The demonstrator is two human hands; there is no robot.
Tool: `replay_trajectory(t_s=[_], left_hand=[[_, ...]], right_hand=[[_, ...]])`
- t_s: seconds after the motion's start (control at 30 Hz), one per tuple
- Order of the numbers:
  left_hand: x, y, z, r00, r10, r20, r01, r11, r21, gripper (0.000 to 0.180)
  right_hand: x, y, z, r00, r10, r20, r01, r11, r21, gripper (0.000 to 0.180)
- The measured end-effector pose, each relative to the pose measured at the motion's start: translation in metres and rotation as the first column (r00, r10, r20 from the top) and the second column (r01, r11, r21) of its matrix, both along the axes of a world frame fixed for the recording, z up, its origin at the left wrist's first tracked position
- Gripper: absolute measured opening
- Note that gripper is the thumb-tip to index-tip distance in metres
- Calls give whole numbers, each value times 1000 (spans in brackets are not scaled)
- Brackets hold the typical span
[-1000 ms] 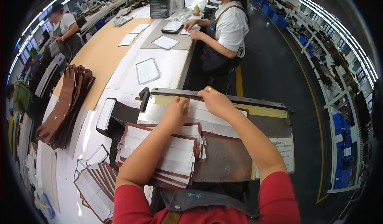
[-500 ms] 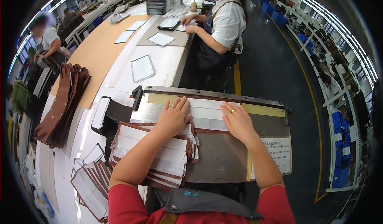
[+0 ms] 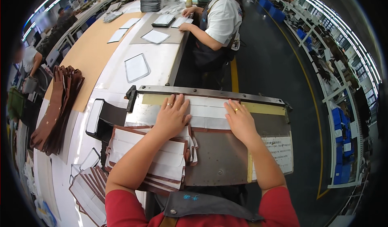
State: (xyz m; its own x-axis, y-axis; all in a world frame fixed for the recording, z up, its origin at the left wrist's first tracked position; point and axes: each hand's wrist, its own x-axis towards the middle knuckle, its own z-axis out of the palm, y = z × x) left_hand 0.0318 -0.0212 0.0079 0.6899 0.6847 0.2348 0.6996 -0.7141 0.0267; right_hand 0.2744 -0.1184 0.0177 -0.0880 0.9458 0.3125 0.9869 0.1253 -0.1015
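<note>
At the metal plate's (image 3: 214, 158) 12 o'clock, a brown-edged white panel (image 3: 208, 111) lies under the left hand (image 3: 173, 116) and right hand (image 3: 240, 120), both flat, gripping nothing; likely light, bendable, best held by its ends.

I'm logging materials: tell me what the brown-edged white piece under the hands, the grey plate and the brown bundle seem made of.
White piece: perhaps paper or fabric, matte, crossed by faint lines; brown edge possibly leather.
Grey plate: probably metal, dull sheen, small marks.
Brown bundle: likely leather or imitation, smooth, softly shiny.
</note>
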Motion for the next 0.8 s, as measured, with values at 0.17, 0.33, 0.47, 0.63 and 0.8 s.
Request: replay_trajectory(t_s=[0.17,0.33,0.47,0.63,0.8], left_hand=[[-1,-1,8,995,-35,89,42,996,-81,46],[1,-2,12,997,-45,56,50,994,-95,43],[-2,-3,10,996,-67,61,70,996,-51,41],[-2,-5,8,994,-74,84,76,997,-19,40],[-2,-7,16,993,-45,108,57,992,-113,37]], right_hand=[[-10,-4,2,994,-85,70,91,992,-88,36],[-12,-8,-1,982,-46,185,51,998,-25,44],[-13,-8,1,984,-37,172,49,997,-61,41],[-12,-10,-2,985,-47,164,60,995,-74,42],[-13,-14,5,996,-34,87,43,995,-94,44]])
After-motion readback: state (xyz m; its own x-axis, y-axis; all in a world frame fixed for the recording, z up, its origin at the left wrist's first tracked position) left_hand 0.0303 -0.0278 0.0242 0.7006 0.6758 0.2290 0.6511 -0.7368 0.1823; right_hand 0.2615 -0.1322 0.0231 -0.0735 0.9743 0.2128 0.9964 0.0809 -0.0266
